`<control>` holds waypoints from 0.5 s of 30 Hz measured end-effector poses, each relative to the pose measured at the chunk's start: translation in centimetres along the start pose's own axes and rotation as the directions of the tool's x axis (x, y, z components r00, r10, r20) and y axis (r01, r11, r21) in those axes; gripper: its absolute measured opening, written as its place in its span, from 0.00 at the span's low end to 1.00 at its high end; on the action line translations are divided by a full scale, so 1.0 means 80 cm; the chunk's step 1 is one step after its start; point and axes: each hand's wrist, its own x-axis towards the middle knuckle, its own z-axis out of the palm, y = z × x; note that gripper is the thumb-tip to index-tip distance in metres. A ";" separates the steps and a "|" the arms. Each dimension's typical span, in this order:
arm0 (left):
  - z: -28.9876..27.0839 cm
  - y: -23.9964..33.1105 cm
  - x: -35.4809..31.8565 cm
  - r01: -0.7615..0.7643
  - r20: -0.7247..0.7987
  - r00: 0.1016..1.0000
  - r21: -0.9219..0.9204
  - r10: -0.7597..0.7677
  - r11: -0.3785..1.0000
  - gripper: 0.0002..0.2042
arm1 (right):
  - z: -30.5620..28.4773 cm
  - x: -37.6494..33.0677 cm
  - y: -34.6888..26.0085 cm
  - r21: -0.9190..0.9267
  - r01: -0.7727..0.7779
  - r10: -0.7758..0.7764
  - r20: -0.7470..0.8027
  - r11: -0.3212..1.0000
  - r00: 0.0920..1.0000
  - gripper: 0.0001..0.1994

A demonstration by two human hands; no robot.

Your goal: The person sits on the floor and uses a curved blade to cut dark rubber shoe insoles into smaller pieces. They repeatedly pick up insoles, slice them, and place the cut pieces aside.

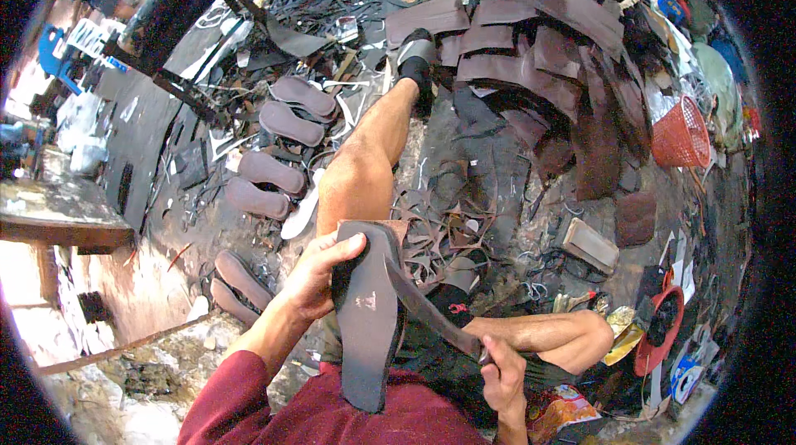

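Observation:
A long dark grey shoe sole (365, 321) stands upright before my maroon shirt, with a small pale mark on its face. My left hand (311, 279) grips its left edge, thumb on the front near the top. From the sole's upper right side a curved dark strip (431, 312) runs down to the right; it seems joined to the sole near the top. My right hand (504, 377) is closed on the strip's lower end, above my bent right leg. A brownish edge shows behind the top of the sole; what it belongs to is hidden.
Cut sole pairs (292, 122) lie on the floor at left, with another pair (240, 283) nearer me. Curved brown sheets (522, 72) are heaped at the far right. Thin offcuts (448, 229) cover the middle. A red basket (680, 134) and a block (590, 246) are at right.

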 end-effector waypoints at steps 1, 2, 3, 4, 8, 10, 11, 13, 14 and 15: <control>0.000 0.000 0.001 -0.002 -0.020 1.000 0.024 0.003 1.000 0.18 | 0.002 -0.015 -0.001 -0.010 -0.061 0.062 0.033 0.998 0.998 0.17; 0.001 0.000 0.001 0.000 -0.037 0.999 0.049 0.001 0.999 0.19 | 0.003 -0.024 -0.004 -0.022 -0.126 0.127 0.062 0.992 0.990 0.15; 0.001 -0.001 0.001 0.004 -0.055 0.999 0.075 0.001 0.997 0.21 | 0.005 -0.024 -0.003 -0.029 -0.107 0.109 0.060 0.994 0.992 0.15; -0.002 0.000 0.000 0.009 -0.048 0.999 0.077 -0.006 0.997 0.19 | 0.008 -0.021 -0.003 -0.035 -0.089 0.091 0.058 0.995 0.994 0.15; -0.005 -0.002 0.005 -0.001 0.002 1.000 0.103 0.001 0.995 0.16 | 0.027 0.006 0.002 -0.112 0.029 -0.035 -0.060 0.993 0.998 0.16; 0.001 -0.001 0.003 -0.035 0.005 0.999 0.119 0.035 0.992 0.15 | 0.042 0.033 -0.002 -0.147 0.056 -0.074 -0.120 0.988 0.990 0.18; 0.001 -0.003 0.004 -0.029 -0.001 1.000 0.155 0.029 0.988 0.16 | 0.048 0.050 -0.004 -0.182 0.050 -0.076 -0.138 0.982 0.988 0.18; -0.001 -0.004 0.006 -0.015 -0.018 1.000 0.224 0.019 0.974 0.19 | 0.046 0.086 -0.006 -0.117 0.045 -0.054 -0.078 0.992 0.996 0.19; 0.005 0.002 0.004 0.036 -0.056 0.998 0.222 -0.024 0.974 0.17 | 0.036 0.101 -0.006 -0.131 0.070 -0.073 -0.019 0.989 0.997 0.19; 0.005 0.004 0.006 0.071 -0.057 0.997 0.246 -0.059 0.967 0.17 | 0.025 0.116 -0.007 -0.142 0.096 -0.091 0.041 0.985 0.995 0.19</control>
